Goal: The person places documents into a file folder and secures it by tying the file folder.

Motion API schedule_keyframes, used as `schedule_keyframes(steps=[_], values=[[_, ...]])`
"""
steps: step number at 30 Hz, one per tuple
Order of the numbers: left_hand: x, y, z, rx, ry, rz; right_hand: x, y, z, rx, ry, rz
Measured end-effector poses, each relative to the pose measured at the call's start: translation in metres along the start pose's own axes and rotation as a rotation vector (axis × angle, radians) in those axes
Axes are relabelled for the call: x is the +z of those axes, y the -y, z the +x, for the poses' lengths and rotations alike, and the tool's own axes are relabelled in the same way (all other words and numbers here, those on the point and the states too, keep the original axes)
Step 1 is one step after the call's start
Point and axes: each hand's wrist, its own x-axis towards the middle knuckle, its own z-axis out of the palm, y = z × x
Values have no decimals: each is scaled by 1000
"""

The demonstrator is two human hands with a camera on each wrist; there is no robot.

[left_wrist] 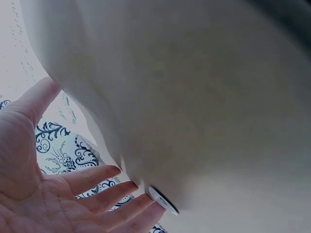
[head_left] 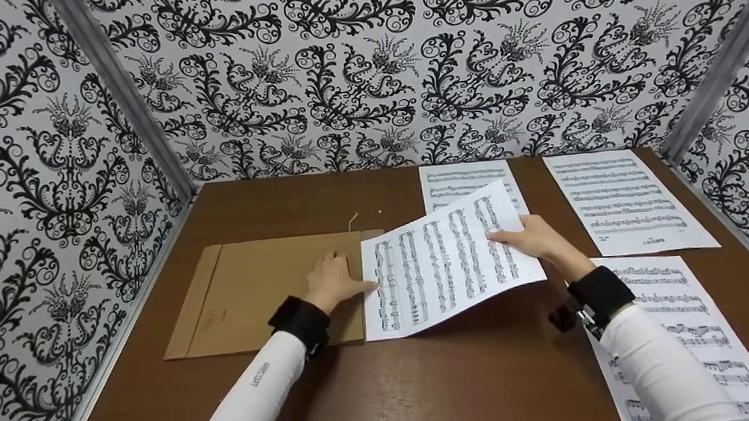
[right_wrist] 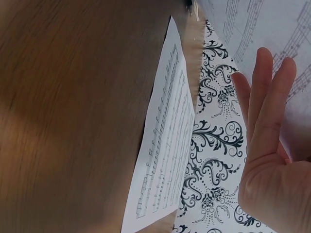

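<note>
A brown cardboard envelope (head_left: 251, 275) lies on the table, left of the middle. My left hand (head_left: 337, 281) rests on its right part with straight, spread fingers touching the surface near a white round button (left_wrist: 163, 199). The left thumb reaches over the envelope's right edge, where the cardboard bulges. Against that edge lies the left end of a sheet of music (head_left: 446, 252), its staves turned sideways. My right hand (head_left: 536, 240) pinches this sheet near its right end, thumb on top and fingers beneath, so that end stands raised and bowed above the table.
Another music sheet (head_left: 466, 174) lies at the back, partly hidden by the held one. Two more, a far right sheet (head_left: 624, 195) and a near right sheet (head_left: 689, 318) under my forearm, lie on the brown table (head_left: 431, 389). A white string (head_left: 352, 220) sticks out behind the envelope. Patterned walls (head_left: 362, 69) enclose the table.
</note>
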Motion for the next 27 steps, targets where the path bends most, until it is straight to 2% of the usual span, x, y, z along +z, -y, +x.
schedule_keyframes(steps=[6,15,23,27], values=[[1,2,-1,-6,9,-6,2,-1,3,17,0,35],[0,5,0,7,16,-30,9,0,4,-13,31,103],[-2,1,-2,71,3,-60,12,-6,4,-10,16,40],[-3,-2,-4,77,-16,-75,13,-6,4,-17,-5,33]])
